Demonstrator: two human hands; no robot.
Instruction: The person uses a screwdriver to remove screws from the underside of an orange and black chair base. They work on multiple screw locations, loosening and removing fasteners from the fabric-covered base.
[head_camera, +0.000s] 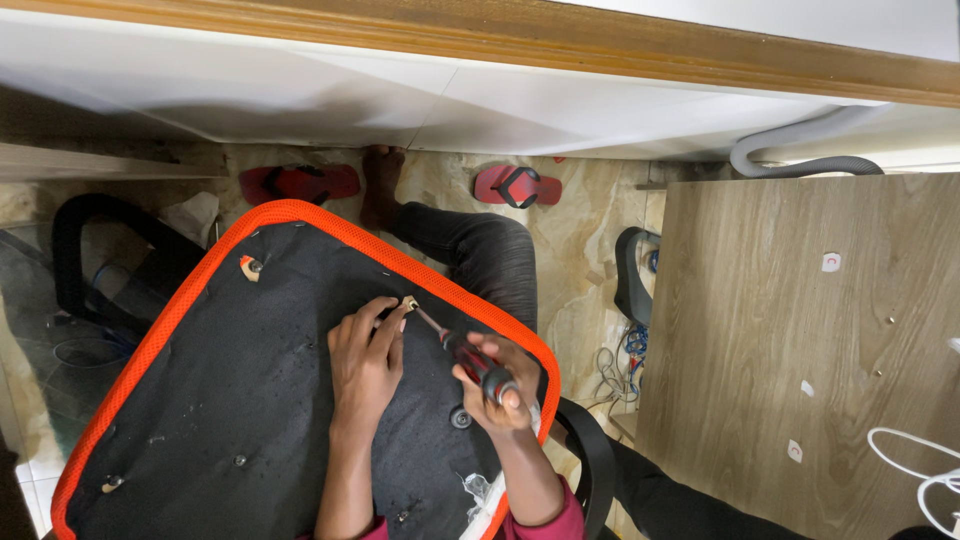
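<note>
An upturned chair seat (230, 400) with black fabric underside and orange mesh rim lies across my lap. My right hand (495, 385) grips a red-and-black screwdriver (470, 360), its tip set at a small fitting (409, 302) near the seat's upper right rim. My left hand (365, 355) rests flat on the black fabric, fingertips touching the fitting beside the screwdriver tip. A bolt head (460, 418) sits in the fabric just below my right hand.
A wooden board (800, 350) with small fittings stands at the right. Two red sandals (300, 183) (517, 186) lie on the floor by my foot. A grey hose (800, 150) curls at the top right, cables (620, 365) below, black chair arm (90, 250) left.
</note>
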